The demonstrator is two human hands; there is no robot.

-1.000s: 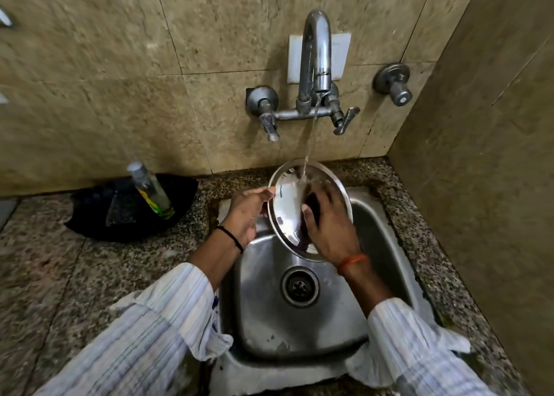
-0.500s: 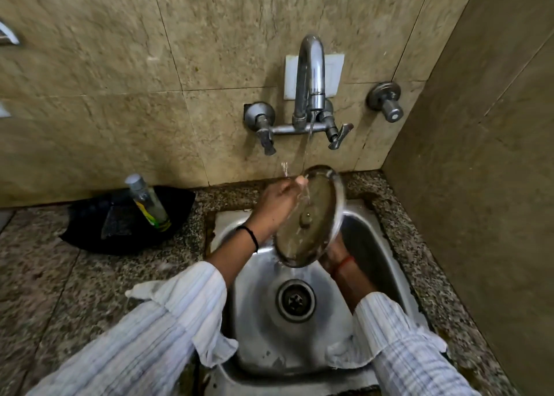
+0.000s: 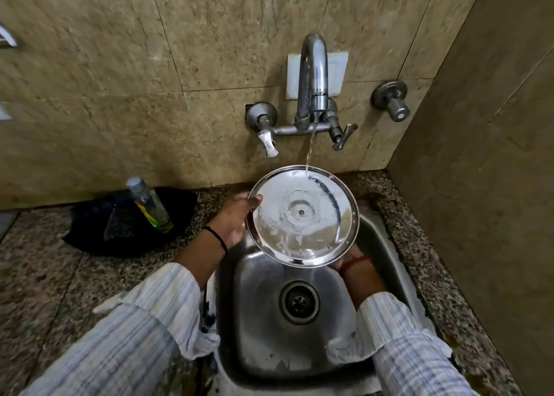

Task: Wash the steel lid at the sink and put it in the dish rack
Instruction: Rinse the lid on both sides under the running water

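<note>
The steel lid (image 3: 302,217), edge-on half a second ago, now faces you over the sink (image 3: 269,344), inner side rinsing, so washing looks nearly done. Your left hand (image 3: 236,218) pinches its rim at 9 o'clock. Your right hand (image 3: 355,260) hides beneath; grip unclear. No rack visible.

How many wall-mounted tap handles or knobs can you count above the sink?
3: left lever handle and right lever handle on the mixer, and a separate round knob further right.
</note>
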